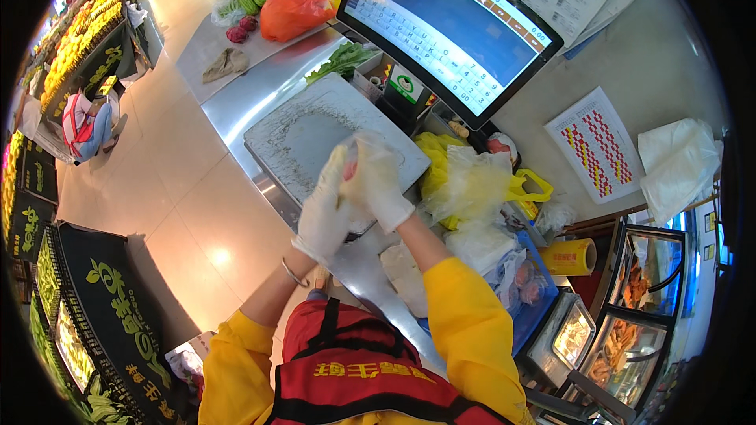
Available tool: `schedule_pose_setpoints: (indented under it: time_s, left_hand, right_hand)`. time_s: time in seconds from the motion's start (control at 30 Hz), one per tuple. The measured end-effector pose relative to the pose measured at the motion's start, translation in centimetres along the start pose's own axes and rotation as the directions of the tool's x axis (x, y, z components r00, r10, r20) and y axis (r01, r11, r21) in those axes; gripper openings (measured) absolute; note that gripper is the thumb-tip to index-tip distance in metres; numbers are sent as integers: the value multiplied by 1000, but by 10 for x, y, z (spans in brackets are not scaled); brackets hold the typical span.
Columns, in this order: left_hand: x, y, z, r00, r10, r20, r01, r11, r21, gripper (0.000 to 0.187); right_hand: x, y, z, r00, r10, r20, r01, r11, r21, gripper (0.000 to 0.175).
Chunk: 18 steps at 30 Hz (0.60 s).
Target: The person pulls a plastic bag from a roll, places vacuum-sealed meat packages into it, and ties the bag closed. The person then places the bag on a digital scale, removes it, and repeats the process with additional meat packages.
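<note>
Both of my hands wear white gloves and meet above the metal pan of a weighing scale (295, 130). My left hand (328, 203) closes around the near left side of a small pinkish thing (351, 170), which seems to be in clear plastic. From the other side my right hand (381, 180) wraps over it, slightly blurred. The gloves hide most of the thing, so its kind cannot be told. Wet dirt marks the scale pan. Just beyond the scale a touchscreen monitor (449, 29) shows a keyboard layout.
Yellow plastic bags (434, 159) and clear bags lie right of the scale. A blue crate (540, 301) holds bagged round items. Leafy greens (342, 60), a grey cloth (226, 65) and an orange-red bag (295, 15) lie on the counter's far part. A person (88, 124) crouches by fruit stands.
</note>
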<state>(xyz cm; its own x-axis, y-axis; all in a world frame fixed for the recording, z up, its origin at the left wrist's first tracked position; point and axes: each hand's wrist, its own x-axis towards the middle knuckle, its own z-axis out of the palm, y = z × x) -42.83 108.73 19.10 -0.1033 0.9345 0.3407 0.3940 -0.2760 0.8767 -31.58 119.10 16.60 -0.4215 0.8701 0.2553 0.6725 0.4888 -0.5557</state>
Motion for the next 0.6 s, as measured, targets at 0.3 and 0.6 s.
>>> schedule_pose_setpoints:
  time_s: [0.3,0.6]
  left_hand:
    - [42,-47,-38,973,-211,-95,210,977,-27,74]
    - [-48,14,-17,989,134,57,-144,966,216,58]
  right_hand:
    - [27,-33,-31,981,-47,187,16,986,165,32]
    - [-175,29,-200,823,485,294,-566,742,360,21]
